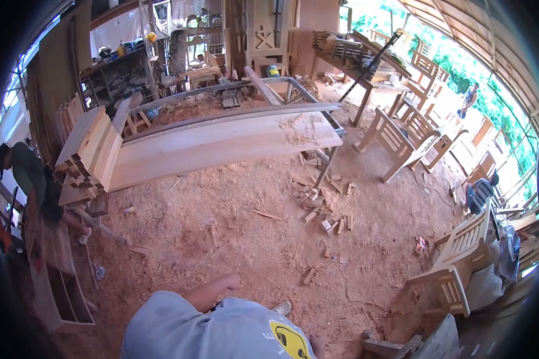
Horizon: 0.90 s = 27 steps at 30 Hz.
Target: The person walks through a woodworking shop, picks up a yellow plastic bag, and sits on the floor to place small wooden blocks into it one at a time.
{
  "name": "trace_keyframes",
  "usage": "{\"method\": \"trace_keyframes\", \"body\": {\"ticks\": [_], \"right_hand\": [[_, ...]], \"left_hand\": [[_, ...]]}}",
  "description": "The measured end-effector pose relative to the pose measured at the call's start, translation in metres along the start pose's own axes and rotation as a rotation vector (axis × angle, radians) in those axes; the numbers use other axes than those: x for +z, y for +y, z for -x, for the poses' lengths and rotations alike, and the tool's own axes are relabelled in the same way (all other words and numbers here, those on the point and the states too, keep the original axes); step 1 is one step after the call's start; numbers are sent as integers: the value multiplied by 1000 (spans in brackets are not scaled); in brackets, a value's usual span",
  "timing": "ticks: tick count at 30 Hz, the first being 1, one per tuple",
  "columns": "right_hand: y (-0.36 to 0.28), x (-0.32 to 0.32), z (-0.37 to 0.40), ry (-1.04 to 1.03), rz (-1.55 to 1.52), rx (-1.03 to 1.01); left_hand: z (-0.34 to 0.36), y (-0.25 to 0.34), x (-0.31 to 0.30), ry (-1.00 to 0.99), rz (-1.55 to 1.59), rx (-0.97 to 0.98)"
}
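My left hand [228, 282] is held out in front of my grey shirt [221, 326], over the sawdust-covered ground. Its fingers look curled in, and nothing shows in them. At the shirt's lower right edge, a small part of my right hand [318, 343] appears; its fingers are hidden. Neither hand touches any wood. Beyond them, wide pale boards [221, 146] lie across a metal frame [332, 119], with shavings on their right end. Stacked timber pieces [90, 152] rest on the boards' left end.
Another person [27, 173] bends at the left by a wooden cabinet [54, 281]. Wood offcuts [326, 224] litter the ground. Chairs [401, 140] and a slatted bench [461, 251] stand at the right. A loaded table [365, 66] is farther back, and a distant person [468, 100] is outside.
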State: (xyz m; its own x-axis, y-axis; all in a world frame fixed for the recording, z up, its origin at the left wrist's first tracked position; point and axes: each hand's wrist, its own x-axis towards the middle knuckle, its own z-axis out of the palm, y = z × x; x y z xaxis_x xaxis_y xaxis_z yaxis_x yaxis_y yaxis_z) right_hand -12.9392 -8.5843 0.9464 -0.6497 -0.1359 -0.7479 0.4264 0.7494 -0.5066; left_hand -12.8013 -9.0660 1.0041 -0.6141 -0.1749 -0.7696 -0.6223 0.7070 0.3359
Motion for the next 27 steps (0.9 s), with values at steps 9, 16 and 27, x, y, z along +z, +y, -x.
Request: {"method": "trace_keyframes", "body": {"ticks": [9,16,27], "right_hand": [[-32,26,17,35,14,48],[-74,9,60,-55,124,88],[-33,7,7,-49,-58,160]], "left_hand": [[-46,-57,36,91,-126,195],[-31,-69,32,46,-27,269],[-16,-30,9,52,-12,21]]}}
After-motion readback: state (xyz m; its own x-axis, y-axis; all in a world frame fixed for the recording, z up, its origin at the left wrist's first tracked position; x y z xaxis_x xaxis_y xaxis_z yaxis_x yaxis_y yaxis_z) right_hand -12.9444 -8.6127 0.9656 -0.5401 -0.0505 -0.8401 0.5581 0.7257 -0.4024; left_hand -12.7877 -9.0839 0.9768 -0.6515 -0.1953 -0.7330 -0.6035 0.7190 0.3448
